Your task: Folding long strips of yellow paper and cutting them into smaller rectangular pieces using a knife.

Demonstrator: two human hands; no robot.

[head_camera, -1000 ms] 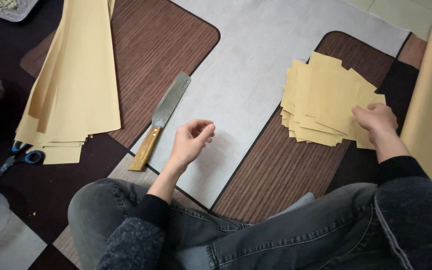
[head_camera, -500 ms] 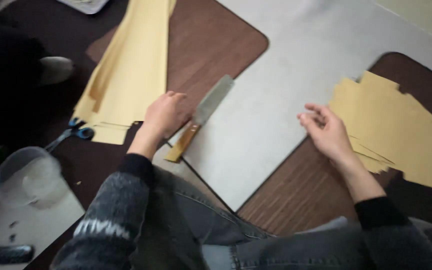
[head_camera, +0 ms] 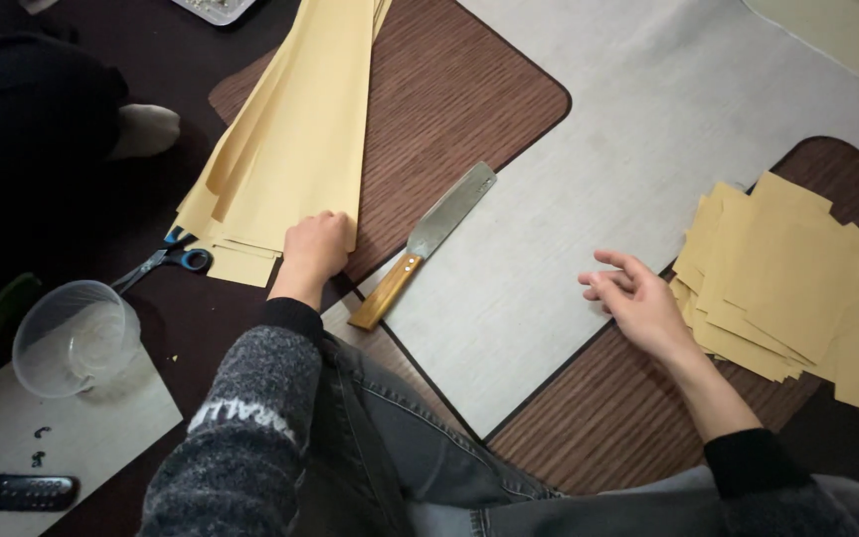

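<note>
My left hand (head_camera: 316,249) rests, fingers curled, on the near end of a stack of long yellow paper strips (head_camera: 295,139) lying on a brown woven mat (head_camera: 449,99). A flat knife with a wooden handle (head_camera: 425,244) lies just right of that hand, untouched. My right hand (head_camera: 633,298) hovers with loose, parted fingers over the edge of a grey sheet (head_camera: 628,169), holding nothing. To its right sits a pile of cut yellow paper squares (head_camera: 797,283) on a second brown mat (head_camera: 599,418).
Blue-handled scissors (head_camera: 166,264) lie partly under the strips at the left. A clear plastic cup (head_camera: 74,338) stands on a pale board (head_camera: 52,438) with a dark remote (head_camera: 12,491). Another person's dark-clothed leg and sock (head_camera: 141,129) are at the upper left. My jeans-clad legs (head_camera: 420,467) fill the foreground.
The view has swung left. My left hand moved from near the knife handle onto the end of the long strips. My right hand left the pile of squares and now hovers beside it.
</note>
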